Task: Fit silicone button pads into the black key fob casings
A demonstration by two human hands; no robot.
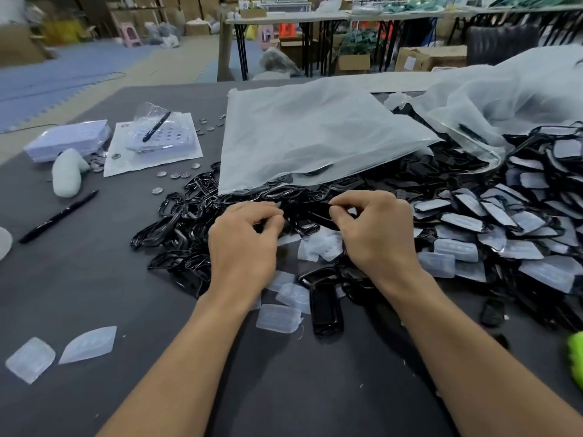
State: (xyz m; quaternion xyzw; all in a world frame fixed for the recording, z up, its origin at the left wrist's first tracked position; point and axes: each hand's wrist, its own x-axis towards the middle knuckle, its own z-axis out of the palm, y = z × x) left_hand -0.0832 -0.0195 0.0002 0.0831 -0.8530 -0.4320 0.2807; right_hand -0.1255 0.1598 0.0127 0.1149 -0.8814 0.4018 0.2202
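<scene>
The 2 bare forearms come in from the bottom edge over the dark table [94, 294] and meet above the middle of the clutter. The right hand [375, 234] pinches a black casing [320, 219] between thumb and fingertips, holding it raised over the heap. The left hand [246, 244] has its fingers curled in toward the same spot, with something dark at the tips. Whether it grips the casing's other end or a separate piece, I cannot tell, as the fingers hide it.

No pad shows in either hand, so my judgement is that this is the pick-and-orient step: a casing is up, and no pad is seated in it yet. Loose silicone pads [277, 318] lie just below the hands, beside another casing [325, 305] lying flat. Empty frames are piled at the left [183, 216]. Fobs with pads already in them spread out to the right [504, 222], which suggests the job is well along but far from done.

The next move likely calls for 1 hand to let go and take up a pad. It then has to be turned so the button bumps match the casing's openings and pressed in evenly around the rim.

A plastic bag [309, 134] lies beyond the heap, and a pen [58, 217] lies at the left.
</scene>
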